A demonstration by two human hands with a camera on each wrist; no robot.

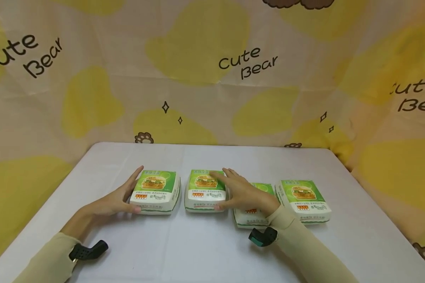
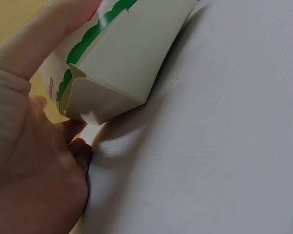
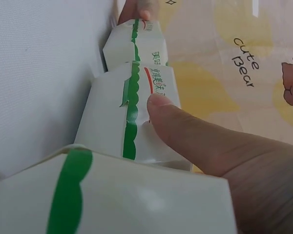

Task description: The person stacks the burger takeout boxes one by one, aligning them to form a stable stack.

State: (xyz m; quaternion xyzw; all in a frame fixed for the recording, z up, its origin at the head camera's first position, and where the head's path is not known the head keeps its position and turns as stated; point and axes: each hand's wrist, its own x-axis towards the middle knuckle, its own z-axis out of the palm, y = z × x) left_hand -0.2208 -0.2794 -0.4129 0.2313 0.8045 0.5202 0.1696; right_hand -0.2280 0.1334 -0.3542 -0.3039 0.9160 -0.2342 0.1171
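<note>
On the white desk (image 1: 184, 251), I can see the left-end box (image 1: 156, 192) and the second box (image 1: 205, 192) side by side with a small gap, both closed, burger pictures up. From my remote seat I make out the left hand (image 1: 111, 202) gripping the former at its left end, thumb on the front wall, fingers reaching toward the far corner; the right hand (image 1: 242, 192) seems to grasp the latter at its right end, thumb on the front, a finger over the lid, any rear contact hidden from me. Beneath the right forearm (image 1: 294, 236) lies the partly covered third box (image 1: 246, 220), with the fourth box (image 1: 304, 200) just beside it. I judge them light, thin folded card: stiff enough for a gentle pinch, slightly slick, liable to dent if squeezed. I would hold low on opposite walls, near the corners, keeping pressure off the lid.
</note>
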